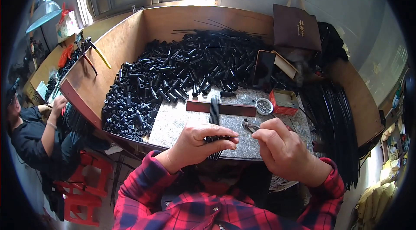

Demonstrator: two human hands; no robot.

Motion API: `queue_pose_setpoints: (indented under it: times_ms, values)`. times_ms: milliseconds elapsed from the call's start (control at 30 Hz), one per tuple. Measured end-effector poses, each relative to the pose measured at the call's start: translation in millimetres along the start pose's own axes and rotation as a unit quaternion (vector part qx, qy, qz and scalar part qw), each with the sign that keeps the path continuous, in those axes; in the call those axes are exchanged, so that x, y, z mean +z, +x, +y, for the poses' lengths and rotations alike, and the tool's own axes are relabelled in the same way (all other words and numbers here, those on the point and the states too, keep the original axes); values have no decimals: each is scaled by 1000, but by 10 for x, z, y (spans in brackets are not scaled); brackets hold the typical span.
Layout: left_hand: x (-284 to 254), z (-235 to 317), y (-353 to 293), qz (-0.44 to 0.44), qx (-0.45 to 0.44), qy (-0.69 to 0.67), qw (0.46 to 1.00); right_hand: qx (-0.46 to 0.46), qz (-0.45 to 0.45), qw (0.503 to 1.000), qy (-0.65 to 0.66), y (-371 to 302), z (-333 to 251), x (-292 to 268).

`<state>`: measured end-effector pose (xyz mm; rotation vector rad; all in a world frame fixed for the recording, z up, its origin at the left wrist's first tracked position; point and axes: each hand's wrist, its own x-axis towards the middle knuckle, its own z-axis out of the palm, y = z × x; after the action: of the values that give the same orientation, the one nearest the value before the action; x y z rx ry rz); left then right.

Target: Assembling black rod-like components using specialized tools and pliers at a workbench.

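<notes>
Rods (214,111) sit pinched in the left hand (197,141); the right hand (281,145) curls round pliers (249,125); a slack left pinch could splay them.

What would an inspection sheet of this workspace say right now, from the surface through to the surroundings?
Surface: speckled worktop, bordered by a wooden partition.
Things in work: row of black rods across a red-brown bar; pliers close by.
Clutter: heap of black tubular parts behind and to the left; white cup of small metal pieces and open red box at right.
Left hand: closed on the rods.
Right hand: curled; whether it grips the pliers is hidden.
Cables: nothing seen that is plainly a cable; long black strands at far right.
Surroundings: co-worker and red stools at left; dark bag at back right.
</notes>
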<state>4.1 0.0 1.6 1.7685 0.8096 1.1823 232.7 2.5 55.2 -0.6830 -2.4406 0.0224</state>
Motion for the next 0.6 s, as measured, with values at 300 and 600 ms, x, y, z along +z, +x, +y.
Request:
queue_pose_setpoints:
  times_ms: [300,600]
  values:
    - [0,-66,18,-4,67,24,997,-75,37,996,-11,86,68,32]
    - [-23,-70,33,-9,99,53,994,-91,30,995,-2,104,4,35]
